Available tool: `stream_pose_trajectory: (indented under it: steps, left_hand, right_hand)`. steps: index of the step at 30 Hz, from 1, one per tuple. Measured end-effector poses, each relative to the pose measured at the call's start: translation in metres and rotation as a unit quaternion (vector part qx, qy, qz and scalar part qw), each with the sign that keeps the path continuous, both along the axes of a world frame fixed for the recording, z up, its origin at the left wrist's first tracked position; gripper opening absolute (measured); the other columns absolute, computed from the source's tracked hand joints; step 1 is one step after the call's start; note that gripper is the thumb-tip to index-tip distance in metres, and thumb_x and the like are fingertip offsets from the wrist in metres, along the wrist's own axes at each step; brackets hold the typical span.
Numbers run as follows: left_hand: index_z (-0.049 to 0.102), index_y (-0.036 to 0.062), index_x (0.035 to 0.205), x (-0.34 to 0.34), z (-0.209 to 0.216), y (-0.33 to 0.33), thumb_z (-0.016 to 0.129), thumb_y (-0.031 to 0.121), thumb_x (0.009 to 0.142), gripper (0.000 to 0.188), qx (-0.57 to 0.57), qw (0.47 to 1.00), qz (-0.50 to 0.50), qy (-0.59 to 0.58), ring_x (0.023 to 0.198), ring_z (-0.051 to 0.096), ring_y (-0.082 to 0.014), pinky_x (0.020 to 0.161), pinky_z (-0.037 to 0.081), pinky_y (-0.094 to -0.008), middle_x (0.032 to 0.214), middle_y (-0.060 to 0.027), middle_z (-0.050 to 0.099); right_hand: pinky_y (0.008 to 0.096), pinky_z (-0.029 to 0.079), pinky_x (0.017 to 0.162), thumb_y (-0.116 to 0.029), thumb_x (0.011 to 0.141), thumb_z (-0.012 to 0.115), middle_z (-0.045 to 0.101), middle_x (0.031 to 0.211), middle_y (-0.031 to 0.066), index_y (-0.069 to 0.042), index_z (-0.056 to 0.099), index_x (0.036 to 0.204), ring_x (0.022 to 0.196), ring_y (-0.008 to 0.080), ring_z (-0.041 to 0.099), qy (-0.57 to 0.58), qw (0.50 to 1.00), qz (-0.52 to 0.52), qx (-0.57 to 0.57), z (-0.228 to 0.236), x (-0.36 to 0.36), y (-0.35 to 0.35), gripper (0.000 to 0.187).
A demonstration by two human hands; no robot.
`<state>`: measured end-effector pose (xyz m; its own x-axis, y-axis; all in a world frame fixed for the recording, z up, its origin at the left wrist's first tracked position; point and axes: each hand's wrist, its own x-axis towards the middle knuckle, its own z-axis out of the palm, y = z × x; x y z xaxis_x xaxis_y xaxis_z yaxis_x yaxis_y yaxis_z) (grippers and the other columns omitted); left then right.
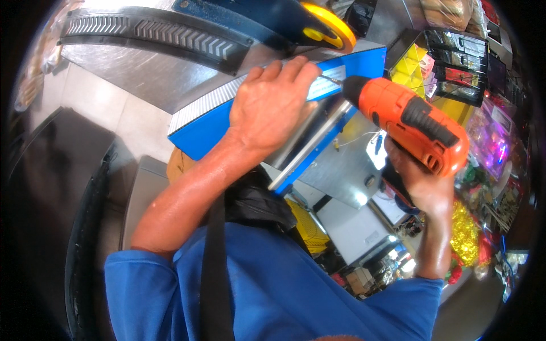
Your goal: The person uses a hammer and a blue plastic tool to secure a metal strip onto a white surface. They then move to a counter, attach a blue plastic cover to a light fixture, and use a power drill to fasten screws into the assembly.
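My right hand point(426, 184) grips an orange and black cordless drill point(409, 116) by its handle. The drill lies nearly level, its black chuck and thin bit pointing left. That bit comes close to the fingertips of my left hand point(273, 102) and a pale label; whether the tip touches anything is hidden. My left hand is closed over a long blue panel point(205, 135) with a ribbed white edge, fingers on the far side and thumb on the near side. A small piece between the fingertips cannot be made out. Below the panel runs a blue and silver rail point(313, 149).
Beyond the panel lie a dark strip with chevron slots point(153, 33) and a dark blue machine with a yellow ring point(341, 28) on a metal worktop. Yellow bins point(410, 67) and a black rack point(458, 62) stand far right. A black case point(62, 165) sits left.
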<state>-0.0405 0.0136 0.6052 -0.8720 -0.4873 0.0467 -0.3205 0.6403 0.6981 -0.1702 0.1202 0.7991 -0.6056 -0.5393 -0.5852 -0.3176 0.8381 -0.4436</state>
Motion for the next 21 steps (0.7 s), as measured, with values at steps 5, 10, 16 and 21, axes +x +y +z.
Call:
stream_pose_trajectory:
  steps: [5,10,16,21]
  left_hand:
    - [0.058,0.0131,0.123,0.001,0.003,-0.002,0.085,0.030,0.074,0.059,0.017,1.000,0.010,-0.004,0.110,0.068,-0.0270,0.090,0.053,-0.0419,0.119,-0.0077,0.069]
    - [0.057,0.0116,0.127,0.000,0.004,-0.002,0.085,0.031,0.075,0.063,0.014,1.000,0.009,0.002,0.107,0.068,-0.0273,0.088,0.053,-0.0414,0.115,-0.0095,0.070]
    - [0.059,0.0099,0.124,0.001,-0.001,0.001,0.078,0.029,0.082,0.050,0.027,0.998,0.042,0.048,0.098,0.070,-0.0300,0.083,0.053,-0.0422,0.109,-0.0127,0.071]
    - [0.061,0.0086,0.120,-0.002,0.004,0.001,0.075,0.025,0.083,0.042,0.024,0.998,0.040,0.046,0.093,0.070,-0.0329,0.081,0.054,-0.0428,0.105,-0.0142,0.071]
  right_hand:
    - [0.0306,0.055,0.074,-0.002,0.088,0.072,0.069,0.090,0.0033,-0.001,0.067,0.112,0.079,0.0134,0.064,0.011,0.999,0.034,-0.018,-0.003,-0.001,-0.002,0.024]
    - [0.0322,0.056,0.079,-0.001,0.087,0.072,0.071,0.096,0.0048,-0.001,0.067,0.114,0.084,0.0150,0.067,0.053,0.997,0.059,-0.018,0.000,-0.003,0.006,0.027]
    - [0.0273,0.054,0.070,0.000,0.087,0.070,0.070,0.096,0.0044,-0.001,0.067,0.114,0.080,0.0123,0.064,0.012,0.998,-0.057,-0.028,0.008,0.006,0.030,0.027]
    - [0.0262,0.052,0.066,-0.001,0.090,0.070,0.069,0.096,0.0032,-0.002,0.067,0.114,0.075,0.0099,0.060,0.011,0.995,-0.052,-0.083,-0.007,0.010,0.069,0.025]
